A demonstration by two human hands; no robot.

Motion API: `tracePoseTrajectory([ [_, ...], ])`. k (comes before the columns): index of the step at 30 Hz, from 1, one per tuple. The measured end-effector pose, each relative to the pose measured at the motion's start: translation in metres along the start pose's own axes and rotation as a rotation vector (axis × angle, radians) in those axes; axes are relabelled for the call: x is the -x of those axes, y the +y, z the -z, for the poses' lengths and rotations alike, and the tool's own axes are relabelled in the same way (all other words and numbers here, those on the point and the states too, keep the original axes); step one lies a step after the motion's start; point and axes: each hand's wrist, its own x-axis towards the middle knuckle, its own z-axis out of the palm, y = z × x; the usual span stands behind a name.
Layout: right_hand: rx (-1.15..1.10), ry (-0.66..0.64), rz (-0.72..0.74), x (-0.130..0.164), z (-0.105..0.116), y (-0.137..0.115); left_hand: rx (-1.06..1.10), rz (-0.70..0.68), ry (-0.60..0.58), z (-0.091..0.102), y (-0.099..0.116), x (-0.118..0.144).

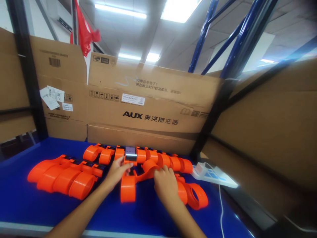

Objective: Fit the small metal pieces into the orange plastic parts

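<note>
Both hands are down on the blue table (29, 198), busy with one orange wristband device (131, 165) that lies about the middle of the bench, its dark screen module facing up. The left hand (116, 172) pinches the module's near edge, thumb and fingers curled onto it, while the right hand (165, 181) lies over the loop of strap beside it, fingers bent and pressing the band down — whether they actually grip it I cannot tell from here. A good deal looks handled already: a row of orange bands (158, 158) runs along the back just before the AUX carton (151, 105), and a tidy batch of bands (63, 178) lies to the left, touching one another. A few loose bands (195, 196) are near the right hand, so I would judge the work well along but not finished. A white power strip (210, 175) lies at the right edge.
</note>
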Motion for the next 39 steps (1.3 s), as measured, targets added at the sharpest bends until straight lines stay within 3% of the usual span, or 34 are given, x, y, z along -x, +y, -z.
tracePoseTrajectory([
  [6, -0.121, 0.039, -0.078, -0.002, 0.013, 0.007, 0.003, -0.006, 0.008, 0.000, 0.001, 0.000],
  [15, -0.702, 0.289, 0.011, -0.040, 0.002, -0.002, 0.004, -0.028, 0.016, 0.001, -0.004, -0.003],
  [23, -0.815, 0.362, 0.076, -0.067, -0.005, -0.014, 0.037, -0.019, 0.026, 0.002, 0.000, -0.003],
  [30, -0.869, 0.536, 0.036, -0.070, -0.017, -0.025, 0.047, -0.027, 0.054, 0.000, 0.004, -0.002],
  [36, -1.180, 0.470, 0.088, -0.062, -0.028, -0.028, 0.030, -0.016, 0.071, 0.001, 0.003, -0.003],
  [39, -1.214, 0.461, 0.078, -0.058, -0.032, -0.030, 0.020, -0.030, 0.060, 0.002, 0.002, -0.003],
])
